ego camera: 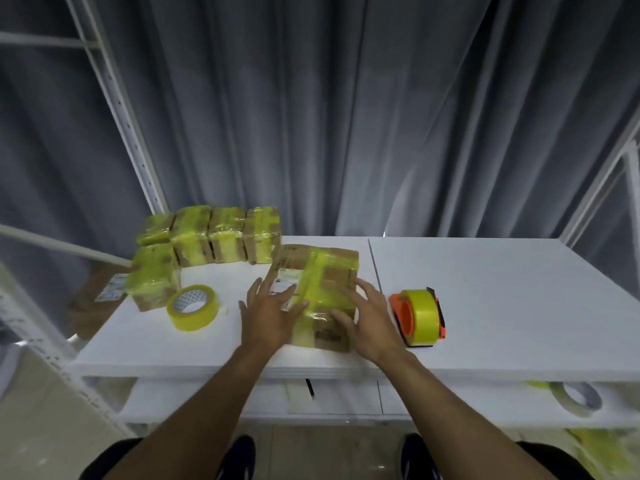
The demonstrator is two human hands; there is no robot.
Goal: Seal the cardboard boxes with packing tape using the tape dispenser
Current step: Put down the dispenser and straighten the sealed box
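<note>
A cardboard box [325, 271] crossed with yellow tape lies in the middle of the white table [502, 306]. My left hand [268, 313] lies flat with spread fingers on the box's left side. My right hand [369, 323] rests with spread fingers on its right near corner. An orange tape dispenser [417, 317] loaded with a yellow roll stands on the table just right of my right hand, untouched. A loose roll of yellow tape [193, 307] lies to the left of my left hand.
Several boxes wrapped in yellow tape [207, 240] are grouped at the table's back left. A grey curtain hangs behind. White rack posts [131, 133] stand left and right. A lower shelf holds another tape roll [575, 398] at the right.
</note>
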